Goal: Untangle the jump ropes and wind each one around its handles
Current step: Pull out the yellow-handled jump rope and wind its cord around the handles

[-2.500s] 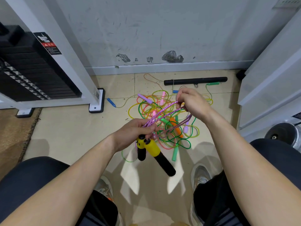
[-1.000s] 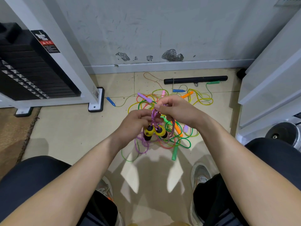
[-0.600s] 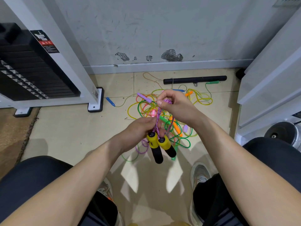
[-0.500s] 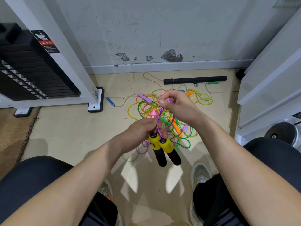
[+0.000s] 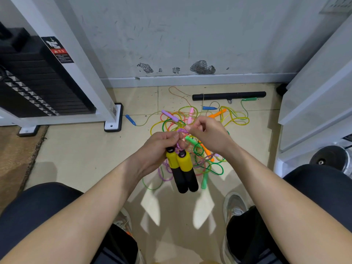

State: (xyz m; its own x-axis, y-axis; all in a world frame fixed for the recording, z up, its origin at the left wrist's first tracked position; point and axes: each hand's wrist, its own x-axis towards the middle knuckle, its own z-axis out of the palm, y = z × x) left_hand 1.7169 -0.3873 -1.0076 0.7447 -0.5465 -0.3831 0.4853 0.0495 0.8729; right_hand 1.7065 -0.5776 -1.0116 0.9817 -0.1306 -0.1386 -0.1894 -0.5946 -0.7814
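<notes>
Our left hand (image 5: 159, 146) holds the two yellow-and-black handles (image 5: 182, 165) side by side above the floor tangle (image 5: 208, 160), so our right hand (image 5: 208, 134), pinching the purple braided rope (image 5: 182, 130), can wind it

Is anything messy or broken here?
Yes. The coloured jump ropes lie in a knotted heap on the floor. The wall has dark patches of chipped paint just above the skirting board.
</notes>
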